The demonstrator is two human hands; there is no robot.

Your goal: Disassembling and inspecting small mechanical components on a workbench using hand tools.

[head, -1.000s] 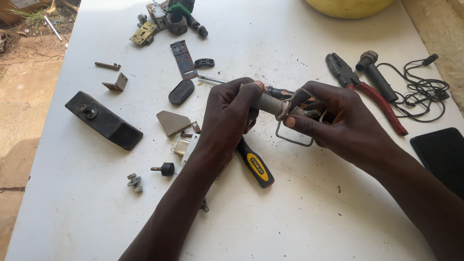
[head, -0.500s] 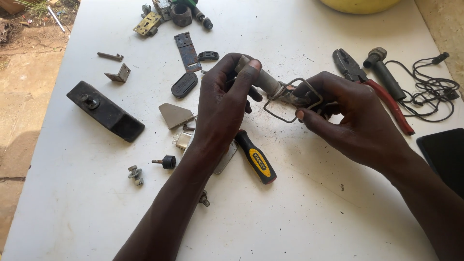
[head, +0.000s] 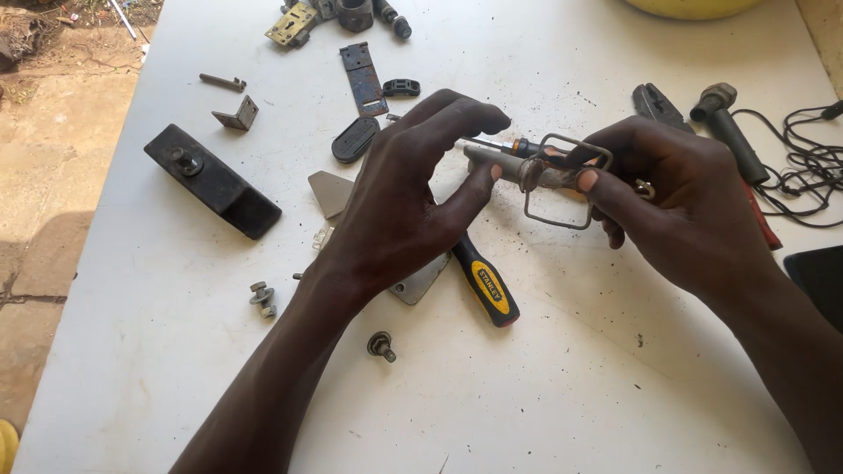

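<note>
Two hands meet above the middle of the white desk (head: 562, 386). The right hand (head: 680, 206) pinches a grey metal rod (head: 514, 167) with a wire loop (head: 562, 180) hanging around it, thumb and fingers closed on the rod's right end. The left hand (head: 408, 197) is released, fingers arched over the rod's left end, thumb tip just touching it from below, nothing gripped. The rod lies level between them, raised off the desk.

Under the hands lies a black and yellow screwdriver (head: 486, 285); its shaft runs up behind the rod and is partly covered. A grey plate (head: 421, 281) pokes out from beneath the left wrist, most of it hidden. What the right palm covers at the rod's far end I cannot tell.

Left of the hands sit a black block (head: 211, 180), a small angle bracket (head: 237, 114) and loose bolts (head: 262, 298). Pliers (head: 659, 105) and a black cable (head: 803, 167) lie behind the right hand, half masked by it.
</note>
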